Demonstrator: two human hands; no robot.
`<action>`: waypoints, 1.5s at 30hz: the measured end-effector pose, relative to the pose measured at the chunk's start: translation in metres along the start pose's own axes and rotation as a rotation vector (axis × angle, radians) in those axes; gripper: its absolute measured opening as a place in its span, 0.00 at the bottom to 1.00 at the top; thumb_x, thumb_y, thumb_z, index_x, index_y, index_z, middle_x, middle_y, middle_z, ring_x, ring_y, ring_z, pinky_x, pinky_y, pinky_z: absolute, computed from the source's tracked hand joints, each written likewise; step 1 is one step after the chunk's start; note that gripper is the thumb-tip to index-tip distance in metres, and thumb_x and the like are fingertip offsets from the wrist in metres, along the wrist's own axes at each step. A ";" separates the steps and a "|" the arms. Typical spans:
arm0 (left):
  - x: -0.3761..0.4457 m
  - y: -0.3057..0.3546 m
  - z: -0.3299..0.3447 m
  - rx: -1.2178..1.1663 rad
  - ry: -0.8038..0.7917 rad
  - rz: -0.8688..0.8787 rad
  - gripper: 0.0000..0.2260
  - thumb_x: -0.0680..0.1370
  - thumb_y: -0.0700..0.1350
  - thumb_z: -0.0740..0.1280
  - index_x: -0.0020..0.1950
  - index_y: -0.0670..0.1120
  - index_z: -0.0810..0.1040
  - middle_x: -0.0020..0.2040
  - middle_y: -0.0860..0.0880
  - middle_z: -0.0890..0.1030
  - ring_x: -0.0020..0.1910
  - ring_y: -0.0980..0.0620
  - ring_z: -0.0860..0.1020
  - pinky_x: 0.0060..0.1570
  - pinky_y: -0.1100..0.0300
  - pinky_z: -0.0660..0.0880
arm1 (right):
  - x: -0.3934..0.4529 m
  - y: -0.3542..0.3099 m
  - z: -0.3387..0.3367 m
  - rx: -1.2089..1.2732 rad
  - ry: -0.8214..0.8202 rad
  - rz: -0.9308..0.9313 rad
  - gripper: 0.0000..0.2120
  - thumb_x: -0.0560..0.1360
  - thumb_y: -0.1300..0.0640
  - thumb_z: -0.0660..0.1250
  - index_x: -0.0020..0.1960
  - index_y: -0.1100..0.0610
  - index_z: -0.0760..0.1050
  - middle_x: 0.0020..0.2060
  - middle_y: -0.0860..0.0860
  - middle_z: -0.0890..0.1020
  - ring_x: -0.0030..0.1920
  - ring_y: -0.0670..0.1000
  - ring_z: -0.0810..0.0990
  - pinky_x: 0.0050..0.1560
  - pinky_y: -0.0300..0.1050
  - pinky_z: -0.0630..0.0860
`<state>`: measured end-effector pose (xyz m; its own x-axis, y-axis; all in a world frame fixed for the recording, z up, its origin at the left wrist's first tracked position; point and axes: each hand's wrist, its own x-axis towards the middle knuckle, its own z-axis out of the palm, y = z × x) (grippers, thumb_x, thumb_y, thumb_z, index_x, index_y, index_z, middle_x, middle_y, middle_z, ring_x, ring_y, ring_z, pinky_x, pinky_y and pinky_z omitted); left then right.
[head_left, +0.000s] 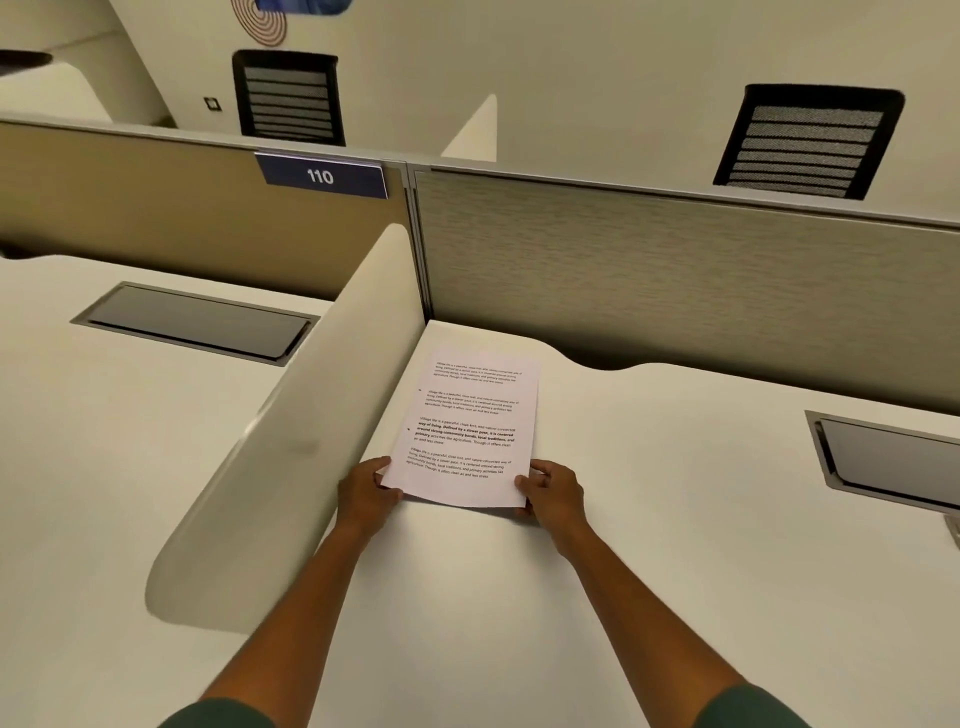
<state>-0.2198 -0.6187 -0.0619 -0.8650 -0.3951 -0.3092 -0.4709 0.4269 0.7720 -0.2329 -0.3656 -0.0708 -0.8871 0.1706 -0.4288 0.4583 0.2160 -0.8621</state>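
Note:
A white printed sheet of paper (470, 428) with several paragraphs of black text lies on the white desk (649, 519), its far end near the corner of the partitions. My left hand (366, 493) pinches the sheet's near left corner. My right hand (553, 493) pinches the near right corner. The near edge of the sheet is lifted slightly off the desk and casts a shadow under it.
A curved white side divider (291, 431) stands just left of the paper. A grey fabric partition (675, 280) closes the back, with a blue "110" sign (321, 176) on the beige panel. Cable hatches (197, 322) (893, 457) sit in both desks. Two black mesh chairs (288, 98) (810, 140) stand beyond.

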 end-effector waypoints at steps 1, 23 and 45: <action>0.004 0.001 0.001 0.011 0.014 0.008 0.25 0.69 0.31 0.70 0.66 0.40 0.76 0.51 0.37 0.83 0.47 0.38 0.82 0.53 0.49 0.78 | 0.001 -0.005 0.001 0.005 -0.018 -0.004 0.09 0.72 0.61 0.71 0.48 0.50 0.77 0.45 0.50 0.84 0.44 0.53 0.83 0.43 0.54 0.84; 0.026 0.024 0.002 0.272 0.139 0.041 0.09 0.74 0.34 0.65 0.53 0.35 0.79 0.52 0.35 0.81 0.51 0.35 0.78 0.48 0.51 0.73 | 0.015 -0.012 0.019 -0.506 -0.092 -0.181 0.13 0.64 0.55 0.74 0.45 0.52 0.73 0.36 0.46 0.80 0.38 0.50 0.78 0.33 0.41 0.69; 0.032 0.021 0.002 0.424 0.094 0.053 0.10 0.77 0.38 0.64 0.57 0.38 0.77 0.55 0.35 0.80 0.56 0.34 0.76 0.54 0.47 0.74 | 0.023 -0.007 0.026 -0.571 -0.051 -0.191 0.16 0.66 0.51 0.75 0.50 0.52 0.74 0.41 0.50 0.82 0.44 0.54 0.80 0.40 0.43 0.71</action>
<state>-0.2573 -0.6205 -0.0571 -0.8799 -0.4271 -0.2083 -0.4723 0.7373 0.4830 -0.2577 -0.3880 -0.0810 -0.9516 0.0349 -0.3055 0.2351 0.7230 -0.6497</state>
